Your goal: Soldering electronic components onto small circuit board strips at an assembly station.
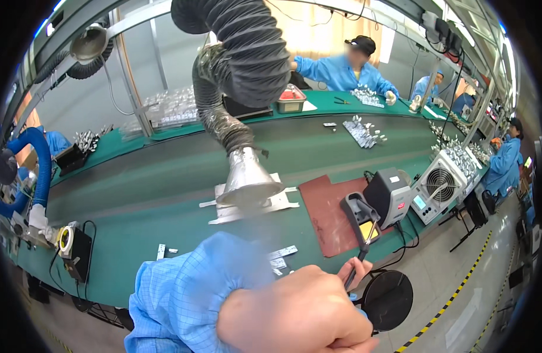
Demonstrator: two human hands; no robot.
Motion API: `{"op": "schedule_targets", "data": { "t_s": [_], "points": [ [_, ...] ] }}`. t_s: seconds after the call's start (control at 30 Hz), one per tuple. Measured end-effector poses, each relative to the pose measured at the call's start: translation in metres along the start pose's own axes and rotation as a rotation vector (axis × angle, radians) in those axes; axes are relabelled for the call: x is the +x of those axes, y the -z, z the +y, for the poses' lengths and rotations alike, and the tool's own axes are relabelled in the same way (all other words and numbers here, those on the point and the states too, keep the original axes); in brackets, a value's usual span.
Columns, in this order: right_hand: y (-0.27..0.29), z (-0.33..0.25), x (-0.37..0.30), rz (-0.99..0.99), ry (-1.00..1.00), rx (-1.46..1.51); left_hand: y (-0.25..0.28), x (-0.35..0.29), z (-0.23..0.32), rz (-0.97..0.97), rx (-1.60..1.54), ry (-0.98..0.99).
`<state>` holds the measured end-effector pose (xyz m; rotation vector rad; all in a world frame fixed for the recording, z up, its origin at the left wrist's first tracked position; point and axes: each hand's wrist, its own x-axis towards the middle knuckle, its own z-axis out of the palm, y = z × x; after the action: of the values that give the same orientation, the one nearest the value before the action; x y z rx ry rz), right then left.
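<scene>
The left hand (294, 312) looms close under the camera as a shut fist, and whether it holds anything cannot be told. Behind it the right hand (354, 272) is wrapped around the handle of a soldering iron (365, 244), its tip up near the iron stand (358, 215) at the near edge of the green bench (165, 194) (beside the brown mat (327, 212)). Small metal strips (281, 254) lie just ahead of the fist. The step looks like taking up the iron; next calls for bringing its tip down to the strips steadily.
</scene>
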<state>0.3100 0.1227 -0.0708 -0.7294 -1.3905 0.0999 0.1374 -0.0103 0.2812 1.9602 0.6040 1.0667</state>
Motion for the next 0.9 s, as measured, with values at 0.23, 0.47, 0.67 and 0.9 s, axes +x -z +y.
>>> {"op": "schedule_targets", "data": {
  "t_s": [0.23,0.47,0.67,0.9],
  "points": [
    [-0.013,-0.009,0.013,-0.072,0.014,0.040,0.021,-0.059,-0.021,-0.032,0.141,0.165],
    [-0.028,-0.027,0.074,-0.138,-0.287,0.241,0.040,-0.117,-0.085,0.256,0.955,0.416],
    [-0.091,-0.057,0.127,-0.200,-0.421,0.335,0.038,-0.196,-0.158,0.478,1.064,0.816],
    [-0.146,-0.039,0.136,-0.173,-0.268,0.245,0.057,-0.209,-0.217,0.487,0.651,0.868]
  ]
}}
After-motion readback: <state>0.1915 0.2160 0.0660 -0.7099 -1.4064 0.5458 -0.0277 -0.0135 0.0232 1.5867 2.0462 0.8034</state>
